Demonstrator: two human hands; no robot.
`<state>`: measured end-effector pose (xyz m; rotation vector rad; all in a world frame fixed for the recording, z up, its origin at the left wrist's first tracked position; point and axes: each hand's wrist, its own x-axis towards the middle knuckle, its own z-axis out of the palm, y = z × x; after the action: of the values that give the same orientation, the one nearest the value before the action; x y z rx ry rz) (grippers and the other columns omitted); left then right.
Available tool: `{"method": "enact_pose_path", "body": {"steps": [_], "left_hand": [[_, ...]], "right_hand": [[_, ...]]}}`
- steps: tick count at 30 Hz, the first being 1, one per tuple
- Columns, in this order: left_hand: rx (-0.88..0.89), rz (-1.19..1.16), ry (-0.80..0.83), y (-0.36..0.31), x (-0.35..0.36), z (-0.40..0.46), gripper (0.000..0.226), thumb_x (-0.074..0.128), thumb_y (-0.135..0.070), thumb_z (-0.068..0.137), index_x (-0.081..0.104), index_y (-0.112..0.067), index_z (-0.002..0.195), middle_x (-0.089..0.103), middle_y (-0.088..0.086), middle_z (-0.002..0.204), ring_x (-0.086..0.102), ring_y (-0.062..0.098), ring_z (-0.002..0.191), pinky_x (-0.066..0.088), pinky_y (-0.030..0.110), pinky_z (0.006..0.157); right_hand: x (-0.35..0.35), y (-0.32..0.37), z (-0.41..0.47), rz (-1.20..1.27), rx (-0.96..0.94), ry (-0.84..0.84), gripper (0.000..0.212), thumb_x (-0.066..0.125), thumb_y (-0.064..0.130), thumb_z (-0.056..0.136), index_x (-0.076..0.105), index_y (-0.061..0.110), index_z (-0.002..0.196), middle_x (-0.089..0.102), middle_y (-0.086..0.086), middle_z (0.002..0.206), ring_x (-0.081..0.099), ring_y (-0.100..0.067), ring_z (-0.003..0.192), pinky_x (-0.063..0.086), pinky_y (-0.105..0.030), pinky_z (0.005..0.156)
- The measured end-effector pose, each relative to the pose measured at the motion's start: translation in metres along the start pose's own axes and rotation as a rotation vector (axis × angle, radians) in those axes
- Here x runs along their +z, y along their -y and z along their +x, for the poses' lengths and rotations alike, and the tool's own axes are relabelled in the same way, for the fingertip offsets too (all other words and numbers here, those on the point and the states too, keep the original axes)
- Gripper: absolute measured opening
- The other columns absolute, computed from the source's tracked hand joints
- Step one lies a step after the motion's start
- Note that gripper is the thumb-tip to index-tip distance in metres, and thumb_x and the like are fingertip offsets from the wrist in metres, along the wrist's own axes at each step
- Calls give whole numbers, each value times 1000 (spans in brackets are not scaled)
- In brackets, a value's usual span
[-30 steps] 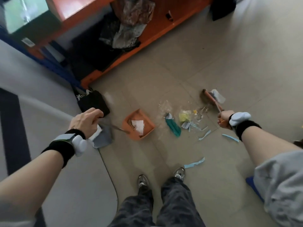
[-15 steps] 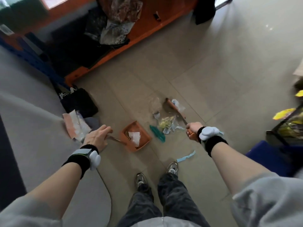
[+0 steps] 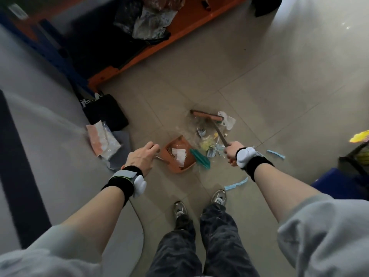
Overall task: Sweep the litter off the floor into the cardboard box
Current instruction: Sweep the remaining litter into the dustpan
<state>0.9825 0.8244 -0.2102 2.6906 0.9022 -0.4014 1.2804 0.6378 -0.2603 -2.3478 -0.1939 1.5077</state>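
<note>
An orange dustpan (image 3: 180, 162) lies on the tiled floor with a white paper scrap (image 3: 179, 156) in it. My left hand (image 3: 142, 159) grips its thin handle from the left. My right hand (image 3: 232, 154) grips the handle of an orange broom, whose head (image 3: 206, 117) rests on the floor beyond a small heap of litter (image 3: 209, 145). A green piece (image 3: 200, 161) lies at the dustpan's right lip. Blue paper strips lie to the right (image 3: 276, 153) and near my feet (image 3: 236, 184). No cardboard box is in view.
An orange and blue shelf rack (image 3: 155, 47) with dark bags runs along the far side. A black bag (image 3: 105, 111) and plastic-wrapped packets (image 3: 102, 140) sit left of the dustpan beside a grey surface (image 3: 40, 126). A blue object (image 3: 343, 182) stands at right.
The broom head has swung from pointing away to lying across, beyond the litter heap. My right hand has come nearer the dustpan, and the heap sits closer to the pan's lip.
</note>
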Motion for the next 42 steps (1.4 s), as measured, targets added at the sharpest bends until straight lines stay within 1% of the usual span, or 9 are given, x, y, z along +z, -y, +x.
{"method": "enact_pose_path", "body": {"steps": [2, 6, 10, 15, 19, 22, 27, 37, 42], "left_hand": [[13, 8, 13, 0, -1, 3, 23, 54, -18, 90, 43, -30, 107, 45, -5, 107, 60, 28, 78, 43, 36, 49], [41, 22, 30, -7, -6, 12, 27, 56, -15, 88, 46, -29, 109, 46, -5, 109, 61, 30, 80, 42, 36, 52], [78, 17, 49, -18, -11, 26, 37, 57, -7, 83, 43, -32, 105, 47, -6, 108, 61, 31, 82, 48, 39, 57], [196, 60, 79, -53, -22, 54, 34, 57, -9, 85, 46, -28, 111, 47, -4, 110, 62, 31, 85, 51, 42, 64], [307, 120, 125, -95, -24, 74, 32, 58, -14, 87, 48, -28, 114, 47, -4, 112, 62, 30, 87, 48, 39, 63], [373, 155, 123, -110, -21, 83, 32, 59, -15, 88, 47, -29, 114, 46, -5, 111, 63, 29, 88, 43, 36, 59], [425, 171, 114, -138, -16, 97, 30, 56, -12, 88, 47, -29, 111, 46, -4, 107, 62, 29, 82, 45, 36, 56], [442, 171, 130, -174, -12, 123, 36, 55, -8, 85, 43, -32, 110, 46, -6, 109, 60, 32, 78, 44, 36, 57], [431, 166, 271, -182, -14, 141, 61, 57, -13, 86, 30, -34, 137, 56, 2, 117, 61, 34, 97, 52, 42, 78]], "right_hand": [[8, -13, 0, -198, -26, 1, 15, 49, 13, 93, 57, 6, 105, 62, -13, 86, 61, -25, 64, 49, -28, 49], [15, -49, -16, -547, 16, -7, 39, 52, 12, 90, 55, 6, 128, 63, -17, 123, 63, -34, 109, 54, -39, 88], [10, -107, -19, -662, 83, 10, 43, 63, 16, 75, 59, 13, 119, 70, -12, 104, 67, -33, 93, 58, -39, 80], [-19, -111, -89, -359, 92, -43, 22, 54, 12, 90, 61, 20, 110, 57, -6, 77, 53, -26, 63, 46, -26, 58], [-40, -140, -132, 170, 173, -136, 23, 43, 2, 93, 50, 17, 77, 40, -6, 63, 33, -16, 46, 29, -9, 37], [-52, -164, -147, 424, 226, -218, 19, 42, 5, 92, 54, 18, 85, 35, -5, 61, 28, -13, 44, 24, -9, 39], [-80, -191, -137, 652, 239, -327, 19, 37, 1, 93, 50, 14, 94, 36, -9, 65, 30, -15, 45, 33, -19, 43], [-114, -234, -67, 694, 395, -361, 23, 39, -4, 91, 41, 9, 73, 40, -11, 64, 35, -17, 49, 32, -16, 42], [-85, -221, -67, 645, 345, -208, 25, 46, 11, 96, 46, 13, 72, 55, -10, 74, 53, -20, 53, 46, -24, 49]]}}
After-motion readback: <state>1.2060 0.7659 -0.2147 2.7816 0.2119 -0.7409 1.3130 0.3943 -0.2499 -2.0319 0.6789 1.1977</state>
